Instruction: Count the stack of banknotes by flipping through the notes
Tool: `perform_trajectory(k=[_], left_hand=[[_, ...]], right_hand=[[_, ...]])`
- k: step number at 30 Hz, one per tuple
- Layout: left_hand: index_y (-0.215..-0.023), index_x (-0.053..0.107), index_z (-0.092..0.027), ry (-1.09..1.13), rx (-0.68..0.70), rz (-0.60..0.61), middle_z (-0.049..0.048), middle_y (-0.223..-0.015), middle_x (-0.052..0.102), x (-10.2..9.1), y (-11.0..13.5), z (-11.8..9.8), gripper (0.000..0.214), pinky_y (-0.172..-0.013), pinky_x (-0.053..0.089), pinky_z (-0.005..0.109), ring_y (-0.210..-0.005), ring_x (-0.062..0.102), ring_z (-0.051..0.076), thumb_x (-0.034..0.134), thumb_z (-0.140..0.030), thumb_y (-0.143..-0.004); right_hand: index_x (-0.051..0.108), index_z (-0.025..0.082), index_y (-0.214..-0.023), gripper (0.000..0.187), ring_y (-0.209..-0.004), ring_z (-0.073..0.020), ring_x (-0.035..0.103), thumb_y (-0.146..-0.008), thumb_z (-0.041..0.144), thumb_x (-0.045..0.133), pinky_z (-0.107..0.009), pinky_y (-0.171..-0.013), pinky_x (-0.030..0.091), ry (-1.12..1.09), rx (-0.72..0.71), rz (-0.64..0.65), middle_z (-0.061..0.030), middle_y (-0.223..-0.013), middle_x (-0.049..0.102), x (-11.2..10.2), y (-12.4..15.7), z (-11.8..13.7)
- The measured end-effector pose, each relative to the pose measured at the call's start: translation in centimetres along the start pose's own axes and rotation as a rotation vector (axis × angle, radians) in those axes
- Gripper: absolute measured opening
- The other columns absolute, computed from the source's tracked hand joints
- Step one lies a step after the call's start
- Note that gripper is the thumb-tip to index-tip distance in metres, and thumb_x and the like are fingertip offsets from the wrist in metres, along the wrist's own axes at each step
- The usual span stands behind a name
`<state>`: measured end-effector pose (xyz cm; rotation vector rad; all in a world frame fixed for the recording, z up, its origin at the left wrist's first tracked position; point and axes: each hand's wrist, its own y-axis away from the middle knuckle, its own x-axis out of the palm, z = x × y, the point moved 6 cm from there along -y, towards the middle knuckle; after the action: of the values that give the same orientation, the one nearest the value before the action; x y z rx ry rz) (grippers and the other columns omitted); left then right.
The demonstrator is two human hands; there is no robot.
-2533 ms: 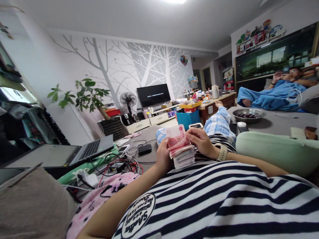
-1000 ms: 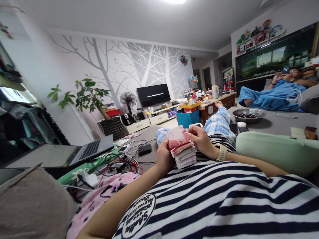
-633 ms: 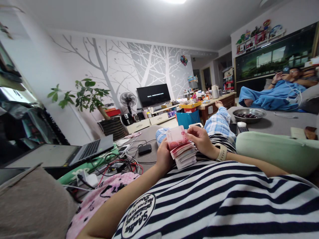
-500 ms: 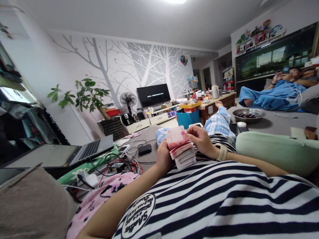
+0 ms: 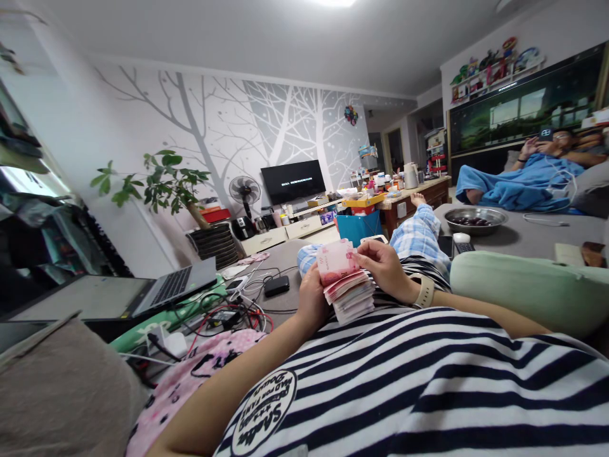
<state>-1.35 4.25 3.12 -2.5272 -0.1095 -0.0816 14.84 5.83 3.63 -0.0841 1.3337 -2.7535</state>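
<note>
A thick stack of paper banknotes (image 5: pixel 351 298), its layered edges slightly uneven, is held just beyond a navy-and-white striped cloth shirt (image 5: pixel 404 381). The left hand (image 5: pixel 313 293) grips the stack's left side; the right hand (image 5: pixel 380 261) pinches the right edge of a flat pinkish-red note (image 5: pixel 337 261) at its top. Near the far edge of a grey fabric sofa (image 5: pixel 528 247), a round, shiny metal bowl (image 5: pixel 500 223) holds dark, rounded pieces (image 5: pixel 471 221).

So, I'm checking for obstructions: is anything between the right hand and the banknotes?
Nothing visible stands between them: the right hand is at the right edge of the banknotes, and the left hand holds their left side.
</note>
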Motion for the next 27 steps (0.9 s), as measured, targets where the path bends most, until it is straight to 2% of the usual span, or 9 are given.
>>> perform_trajectory(k=[5, 8, 13, 17, 20, 22, 24, 27], left_hand=[[-0.088, 0.064, -0.021, 0.207, -0.14, 0.079, 0.0046, -0.085, 0.069, 0.9, 0.0, 1.4, 0.016, -0.077, 0.05, 0.032, -0.079, 0.063, 0.02, 0.056, -0.026, -0.074], [-0.092, 0.061, -0.021, 0.282, -0.215, 0.057, 0.0028, -0.081, 0.069, 1.0, 0.0, 2.1, 0.019, -0.071, 0.05, 0.032, -0.073, 0.063, 0.019, 0.054, -0.03, -0.076], [-0.093, 0.061, -0.02, 0.318, -0.254, 0.044, 0.0014, -0.078, 0.068, 1.2, 0.1, 2.0, 0.023, -0.071, 0.05, 0.031, -0.074, 0.064, 0.019, 0.059, -0.03, -0.072], [-0.094, 0.061, -0.019, 0.336, -0.265, 0.025, -0.0004, -0.074, 0.066, 1.1, 0.1, 2.3, 0.025, -0.069, 0.049, 0.028, -0.069, 0.061, 0.015, 0.061, -0.028, -0.071], [-0.093, 0.061, -0.019, 0.305, -0.248, 0.027, -0.0012, -0.069, 0.063, 1.0, -0.1, 2.4, 0.022, -0.065, 0.047, 0.027, -0.061, 0.057, 0.014, 0.059, -0.027, -0.072], [-0.09, 0.061, -0.019, 0.197, -0.184, 0.033, 0.0005, -0.071, 0.063, 0.7, -0.2, 2.1, 0.018, -0.065, 0.046, 0.028, -0.062, 0.055, 0.015, 0.054, -0.029, -0.077], [-0.083, 0.063, -0.019, 0.048, -0.084, 0.026, 0.004, -0.079, 0.065, 0.1, -0.2, 1.6, 0.017, -0.072, 0.047, 0.031, -0.073, 0.057, 0.018, 0.051, -0.029, -0.079], [-0.074, 0.067, -0.019, -0.178, 0.043, -0.025, 0.0073, -0.09, 0.067, -1.0, -0.3, 1.0, 0.009, -0.093, 0.041, 0.033, -0.095, 0.056, 0.023, 0.058, -0.021, -0.074]], right_hand=[[0.057, 0.019, -0.07, 0.03, -0.057, -0.0126, 0.05, -0.083, 0.046, 0.059, -0.026, -0.054, 0.04, -0.022, -0.021, 0.007, 0.0, -0.062, 0.057, 0.0, 0.3, 0.6], [0.055, 0.019, -0.07, 0.034, -0.051, -0.0121, 0.049, -0.086, 0.049, 0.053, -0.026, -0.053, 0.039, -0.053, 0.006, 0.046, 0.0015, -0.055, 0.055, 0.2, 0.4, 0.6], [0.051, 0.02, -0.069, 0.032, -0.055, -0.0109, 0.045, -0.08, 0.048, 0.063, -0.024, -0.052, 0.036, 0.021, -0.005, -0.086, 0.0028, -0.062, 0.05, -0.6, -0.1, 0.0], [0.051, 0.02, -0.073, 0.03, -0.058, -0.0117, 0.044, -0.078, 0.047, 0.063, -0.025, -0.054, 0.036, 0.015, 0.047, -0.048, 0.0028, -0.065, 0.049, -0.3, -0.4, -1.0], [0.051, 0.019, -0.068, 0.03, -0.058, -0.0117, 0.042, -0.081, 0.045, 0.06, -0.025, -0.054, 0.034, 0.055, 0.055, -0.002, 0.0027, -0.063, 0.047, -0.1, -0.4, -1.1], [0.051, 0.019, -0.065, 0.03, -0.058, -0.0118, 0.04, -0.082, 0.044, 0.057, -0.026, -0.054, 0.033, 0.088, 0.056, 0.007, 0.0027, -0.061, 0.045, -0.1, -0.4, -1.0], [0.051, 0.019, -0.066, 0.029, -0.058, -0.0119, 0.041, -0.083, 0.042, 0.056, -0.026, -0.055, 0.033, 0.099, 0.055, 0.003, 0.0027, -0.061, 0.045, -0.1, -0.4, -0.9], [0.052, 0.019, -0.065, 0.028, -0.059, -0.0123, 0.042, -0.083, 0.041, 0.055, -0.027, -0.056, 0.033, 0.088, 0.046, -0.001, 0.0025, -0.061, 0.046, -0.1, -0.4, -0.8]])
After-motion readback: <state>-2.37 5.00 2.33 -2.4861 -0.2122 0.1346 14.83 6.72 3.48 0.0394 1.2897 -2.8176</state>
